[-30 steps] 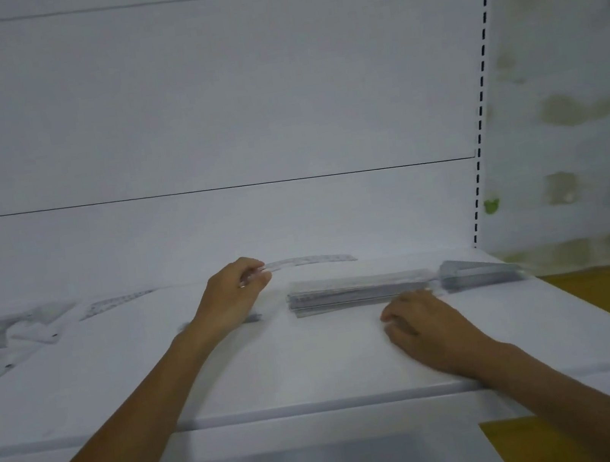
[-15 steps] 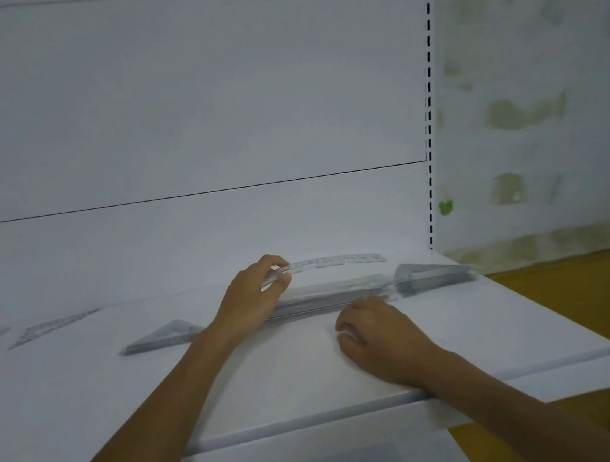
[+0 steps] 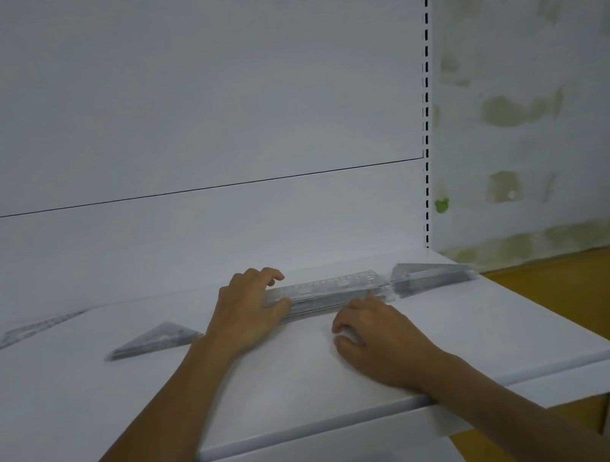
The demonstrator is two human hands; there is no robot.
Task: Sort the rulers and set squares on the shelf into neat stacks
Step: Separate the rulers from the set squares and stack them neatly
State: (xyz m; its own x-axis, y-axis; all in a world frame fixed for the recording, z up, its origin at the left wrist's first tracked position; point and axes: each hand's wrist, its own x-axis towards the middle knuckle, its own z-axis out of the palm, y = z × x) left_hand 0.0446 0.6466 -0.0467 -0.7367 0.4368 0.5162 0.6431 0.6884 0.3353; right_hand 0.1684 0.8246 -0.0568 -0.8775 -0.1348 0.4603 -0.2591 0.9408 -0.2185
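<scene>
Left hand: my left hand (image 3: 248, 311) pinches the left end of the top ruler (image 3: 327, 284), thumb on the near edge and fingers curled over the far edge.
Right hand: my right hand (image 3: 376, 335) rests on the shelf (image 3: 273, 391), fingers loosely curled under and gripping nothing I can see. It sits just in front of the ruler stack (image 3: 342, 300).
Top ruler: it lies along the top of the ruler stack, running left to right, its right end near the right set-square stack (image 3: 430, 275).
Since half a second ago: the top ruler was held up off the stack then; now I see it down on the pile. My right hand has kept its place by the stack's near edge.
Left of my hand: a left set-square stack (image 3: 156, 338) lies apart from the rulers, its right tip close to my left wrist. Further left, some loose pieces (image 3: 31, 330) lie near the back, blurred.
Back edge: only a thin strip of shelf shows between the ruler stack and the back panel (image 3: 168, 132).
Right edge: the right set-square stack sits near the back right corner, below the slotted post (image 3: 429, 91); past it is a stained wall (image 3: 533, 94).
Front edge: both forearms cross it.
Open room: bare shelf runs from the stacks to the front edge, widest between my arms and out to the front right corner.
</scene>
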